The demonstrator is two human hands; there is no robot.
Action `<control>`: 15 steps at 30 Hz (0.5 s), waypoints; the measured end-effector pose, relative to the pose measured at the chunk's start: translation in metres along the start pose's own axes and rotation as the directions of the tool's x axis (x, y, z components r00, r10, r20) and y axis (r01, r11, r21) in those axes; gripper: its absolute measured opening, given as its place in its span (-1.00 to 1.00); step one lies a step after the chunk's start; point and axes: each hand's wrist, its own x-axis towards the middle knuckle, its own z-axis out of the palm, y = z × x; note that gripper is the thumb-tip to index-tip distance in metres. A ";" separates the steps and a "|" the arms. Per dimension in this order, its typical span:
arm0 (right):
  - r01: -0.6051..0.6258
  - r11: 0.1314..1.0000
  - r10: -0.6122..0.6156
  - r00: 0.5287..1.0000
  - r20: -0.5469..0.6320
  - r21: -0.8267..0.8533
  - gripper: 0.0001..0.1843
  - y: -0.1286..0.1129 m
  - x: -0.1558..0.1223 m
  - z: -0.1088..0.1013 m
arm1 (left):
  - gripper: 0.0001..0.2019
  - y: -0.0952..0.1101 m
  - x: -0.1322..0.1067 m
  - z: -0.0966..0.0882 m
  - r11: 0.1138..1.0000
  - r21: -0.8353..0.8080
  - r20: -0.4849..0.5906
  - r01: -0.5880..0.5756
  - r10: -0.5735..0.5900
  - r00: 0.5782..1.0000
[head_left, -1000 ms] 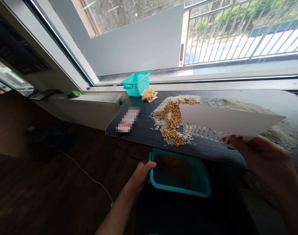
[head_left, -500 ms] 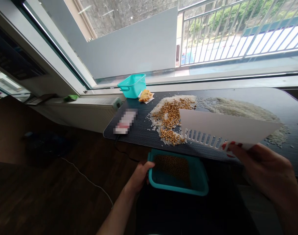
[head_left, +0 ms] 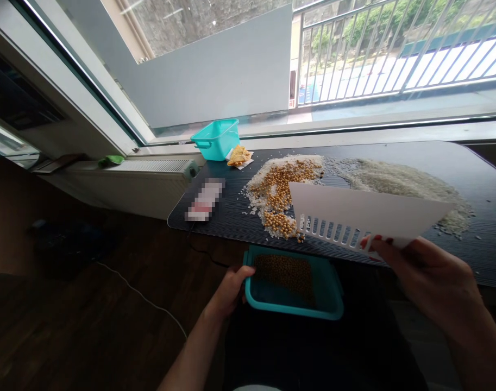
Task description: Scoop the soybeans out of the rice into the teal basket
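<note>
The left hand (head_left: 233, 285) is curled around the left rim of a shallow teal rectangular plastic tub (head_left: 290, 311), thumb over the edge and fingers underneath. Small brown round beans (head_left: 283, 271) lie inside it, mostly toward its far left, and the tub sits just below the near edge of a dark, wood-grained counter (head_left: 227, 227). The right hand (head_left: 429, 271) pinches the near edge of a thin white sheet with a row of slots (head_left: 365, 212), holding it over the counter. Left of this sheet spreads a heap of golden beans mixed with white grains (head_left: 282, 195); beyond it to the right lies a wide pile of pale grains (head_left: 402, 180). At the far left stand a bright teal plastic basket (head_left: 217, 140) and, just beside it, a crumpled yellow item (head_left: 239, 156) on white paper.
</note>
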 end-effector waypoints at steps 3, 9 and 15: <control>0.017 1.000 -0.017 1.000 0.008 -0.017 -0.63 0.000 -0.002 -0.001 | -0.70 0.001 0.000 0.001 1.000 -0.007 -0.002 -0.001 0.001 1.000; 0.035 0.999 -0.035 0.999 0.000 -0.016 -0.66 -0.004 -0.009 -0.003 | -0.71 0.001 0.000 0.001 1.000 -0.014 -0.015 -0.004 0.004 1.000; -0.002 0.997 0.000 1.000 -0.029 -0.075 -0.67 -0.001 -0.015 -0.013 | -0.72 0.002 0.000 0.002 1.000 -0.021 -0.021 -0.010 0.009 1.000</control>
